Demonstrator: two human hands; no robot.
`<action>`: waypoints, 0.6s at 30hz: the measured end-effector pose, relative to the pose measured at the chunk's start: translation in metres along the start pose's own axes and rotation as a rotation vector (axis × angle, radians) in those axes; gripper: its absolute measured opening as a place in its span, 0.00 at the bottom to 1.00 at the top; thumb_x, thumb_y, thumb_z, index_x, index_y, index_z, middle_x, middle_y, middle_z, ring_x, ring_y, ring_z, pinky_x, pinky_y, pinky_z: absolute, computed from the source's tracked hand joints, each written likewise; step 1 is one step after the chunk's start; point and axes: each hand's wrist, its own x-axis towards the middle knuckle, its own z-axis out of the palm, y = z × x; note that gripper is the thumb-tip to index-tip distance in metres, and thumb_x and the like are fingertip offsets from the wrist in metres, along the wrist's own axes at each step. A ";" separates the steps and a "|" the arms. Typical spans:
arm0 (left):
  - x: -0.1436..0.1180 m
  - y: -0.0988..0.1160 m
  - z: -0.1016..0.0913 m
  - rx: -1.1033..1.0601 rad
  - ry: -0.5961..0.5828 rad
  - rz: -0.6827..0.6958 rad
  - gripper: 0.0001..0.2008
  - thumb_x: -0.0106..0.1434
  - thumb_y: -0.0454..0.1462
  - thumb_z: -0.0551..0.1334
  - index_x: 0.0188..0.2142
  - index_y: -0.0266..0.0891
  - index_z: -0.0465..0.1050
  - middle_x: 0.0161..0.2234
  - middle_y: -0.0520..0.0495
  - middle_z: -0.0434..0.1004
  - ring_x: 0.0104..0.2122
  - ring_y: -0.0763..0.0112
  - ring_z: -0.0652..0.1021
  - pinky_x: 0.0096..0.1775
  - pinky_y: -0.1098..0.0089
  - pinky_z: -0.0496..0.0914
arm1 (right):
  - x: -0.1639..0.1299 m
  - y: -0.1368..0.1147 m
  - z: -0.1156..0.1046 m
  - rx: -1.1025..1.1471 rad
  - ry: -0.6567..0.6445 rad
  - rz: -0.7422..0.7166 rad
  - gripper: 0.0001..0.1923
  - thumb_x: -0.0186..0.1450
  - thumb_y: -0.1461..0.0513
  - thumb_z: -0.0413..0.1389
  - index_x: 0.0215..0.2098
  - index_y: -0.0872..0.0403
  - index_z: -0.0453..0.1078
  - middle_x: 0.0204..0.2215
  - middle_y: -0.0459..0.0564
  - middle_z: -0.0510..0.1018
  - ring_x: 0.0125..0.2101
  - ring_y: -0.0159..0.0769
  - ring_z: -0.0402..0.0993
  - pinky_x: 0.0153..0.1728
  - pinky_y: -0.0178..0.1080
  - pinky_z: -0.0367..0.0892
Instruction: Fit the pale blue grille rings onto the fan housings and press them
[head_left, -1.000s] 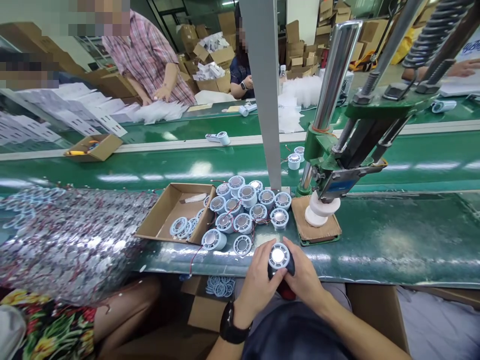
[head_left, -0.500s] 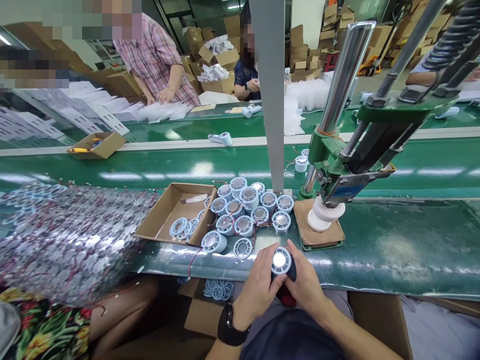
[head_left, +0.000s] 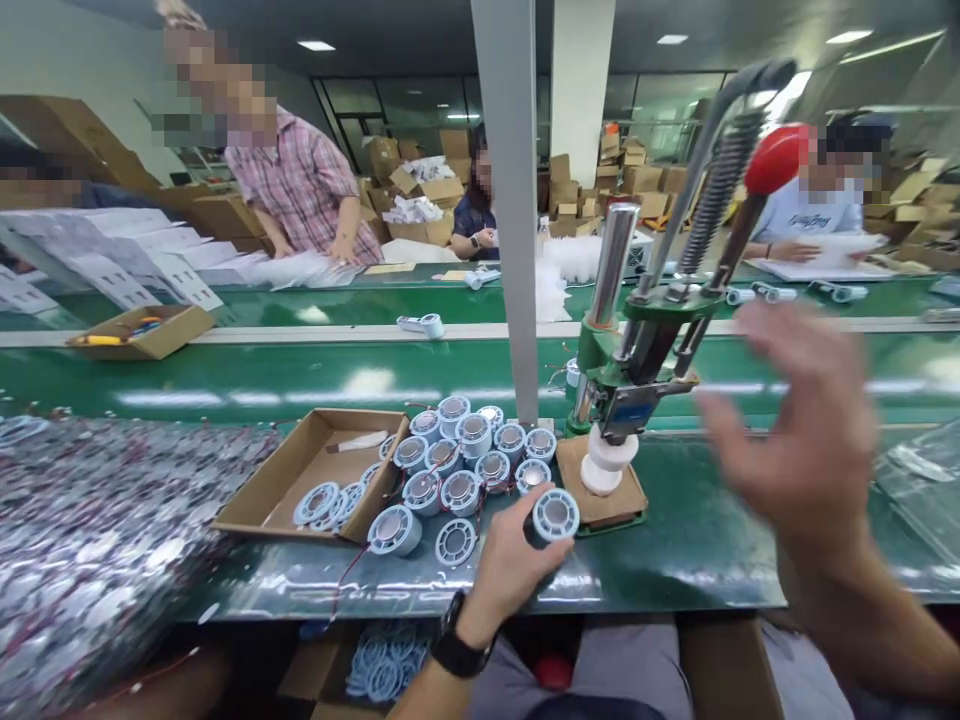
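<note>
A green worktop [head_left: 712, 540] runs across the frame, with a belt behind it where other people work. A green press [head_left: 637, 370] stands right of centre, its red-knobbed lever [head_left: 776, 158] at upper right, its white head over a brown pad [head_left: 626, 500]. At far left lies a blurred heap of wired parts [head_left: 97, 520]. Left of centre, a cardboard tray [head_left: 300, 470] holds blue rings; a cluster of round motors [head_left: 472, 455] sits just beside it. The right hand [head_left: 806, 440], blurred, is raised at centre right, fingers spread and released, holding nothing. The left hand [head_left: 514, 565], low centre, has its fingers grasping a motor [head_left: 553, 516] at the worktop's near edge, just beside the pad.
</note>
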 end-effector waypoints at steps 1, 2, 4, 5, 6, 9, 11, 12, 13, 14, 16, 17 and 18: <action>0.013 0.008 0.003 -0.023 0.004 0.022 0.27 0.51 0.34 0.69 0.53 0.37 0.75 0.49 0.42 0.83 0.49 0.52 0.80 0.56 0.53 0.71 | 0.038 0.013 -0.007 -0.101 0.066 0.029 0.27 0.69 0.64 0.57 0.65 0.47 0.63 0.59 0.56 0.71 0.63 0.55 0.61 0.64 0.61 0.59; 0.026 0.015 0.007 -0.043 -0.001 0.046 0.26 0.52 0.34 0.69 0.52 0.37 0.75 0.49 0.42 0.83 0.49 0.53 0.80 0.56 0.53 0.71 | 0.071 0.025 -0.010 -0.090 0.183 0.054 0.20 0.70 0.63 0.56 0.60 0.52 0.68 0.56 0.57 0.72 0.61 0.52 0.63 0.62 0.57 0.64; 0.050 0.024 0.019 -0.088 -0.037 0.079 0.26 0.52 0.33 0.69 0.52 0.36 0.75 0.48 0.42 0.83 0.48 0.54 0.81 0.54 0.54 0.72 | 0.122 0.047 -0.004 0.107 0.100 0.169 0.12 0.74 0.63 0.51 0.51 0.58 0.72 0.51 0.55 0.76 0.52 0.37 0.72 0.54 0.42 0.70; 0.060 0.027 0.025 -0.115 -0.067 0.093 0.26 0.52 0.32 0.70 0.52 0.36 0.75 0.48 0.42 0.83 0.47 0.55 0.81 0.53 0.55 0.73 | 0.138 0.056 0.002 0.156 0.054 0.196 0.11 0.75 0.65 0.49 0.46 0.60 0.73 0.43 0.53 0.79 0.42 0.30 0.76 0.46 0.36 0.73; 0.068 0.028 0.032 -0.143 -0.107 0.108 0.26 0.51 0.32 0.70 0.51 0.35 0.75 0.48 0.41 0.83 0.46 0.55 0.81 0.52 0.56 0.73 | 0.147 0.063 0.009 0.203 0.009 0.222 0.13 0.76 0.65 0.47 0.43 0.62 0.73 0.36 0.50 0.80 0.34 0.24 0.77 0.38 0.30 0.72; 0.085 0.026 0.049 -0.219 -0.230 0.150 0.25 0.52 0.31 0.72 0.51 0.34 0.75 0.47 0.41 0.83 0.46 0.57 0.82 0.51 0.60 0.75 | 0.150 0.073 0.026 0.322 0.007 0.263 0.17 0.76 0.66 0.43 0.36 0.64 0.71 0.24 0.41 0.74 0.19 0.16 0.70 0.23 0.24 0.64; 0.090 0.023 0.054 -0.249 -0.276 0.163 0.25 0.53 0.31 0.71 0.51 0.34 0.75 0.48 0.42 0.83 0.47 0.57 0.81 0.51 0.60 0.74 | 0.144 0.075 0.034 0.415 0.063 0.273 0.16 0.74 0.65 0.45 0.34 0.63 0.71 0.21 0.38 0.71 0.17 0.16 0.69 0.22 0.24 0.62; 0.092 0.021 0.055 -0.256 -0.287 0.165 0.25 0.53 0.30 0.71 0.51 0.34 0.75 0.48 0.42 0.83 0.47 0.57 0.81 0.52 0.60 0.73 | 0.143 0.076 0.037 0.448 0.091 0.269 0.16 0.74 0.66 0.45 0.33 0.62 0.71 0.21 0.37 0.70 0.17 0.16 0.68 0.22 0.24 0.62; 0.092 0.019 0.055 -0.260 -0.294 0.165 0.25 0.53 0.30 0.71 0.51 0.34 0.75 0.48 0.42 0.83 0.47 0.56 0.81 0.52 0.59 0.73 | 0.143 0.076 0.040 0.466 0.108 0.260 0.16 0.74 0.67 0.45 0.32 0.61 0.71 0.20 0.37 0.69 0.17 0.16 0.68 0.23 0.25 0.63; 0.093 0.017 0.054 -0.262 -0.301 0.164 0.25 0.53 0.31 0.72 0.51 0.34 0.75 0.49 0.42 0.83 0.47 0.56 0.80 0.52 0.58 0.73 | 0.145 0.077 0.042 0.477 0.118 0.253 0.16 0.74 0.67 0.45 0.32 0.60 0.71 0.20 0.37 0.69 0.18 0.17 0.69 0.24 0.25 0.64; 0.092 0.015 0.053 -0.260 -0.313 0.162 0.24 0.54 0.32 0.72 0.51 0.35 0.76 0.49 0.41 0.83 0.47 0.55 0.80 0.52 0.57 0.73 | 0.151 0.079 0.041 0.492 0.116 0.259 0.16 0.73 0.68 0.44 0.33 0.59 0.71 0.22 0.38 0.70 0.21 0.20 0.72 0.27 0.27 0.67; 0.091 0.014 0.053 -0.259 -0.314 0.163 0.24 0.54 0.32 0.72 0.51 0.35 0.75 0.49 0.41 0.82 0.48 0.54 0.80 0.53 0.56 0.72 | 0.153 0.079 0.037 0.495 0.109 0.268 0.16 0.73 0.68 0.44 0.34 0.59 0.71 0.23 0.40 0.71 0.23 0.22 0.74 0.28 0.28 0.68; 0.090 0.014 0.054 -0.256 -0.309 0.164 0.25 0.54 0.33 0.72 0.53 0.35 0.75 0.50 0.40 0.82 0.49 0.54 0.80 0.54 0.55 0.72 | 0.151 0.077 0.029 0.494 0.100 0.273 0.15 0.73 0.68 0.45 0.35 0.59 0.72 0.24 0.41 0.72 0.26 0.24 0.75 0.29 0.30 0.70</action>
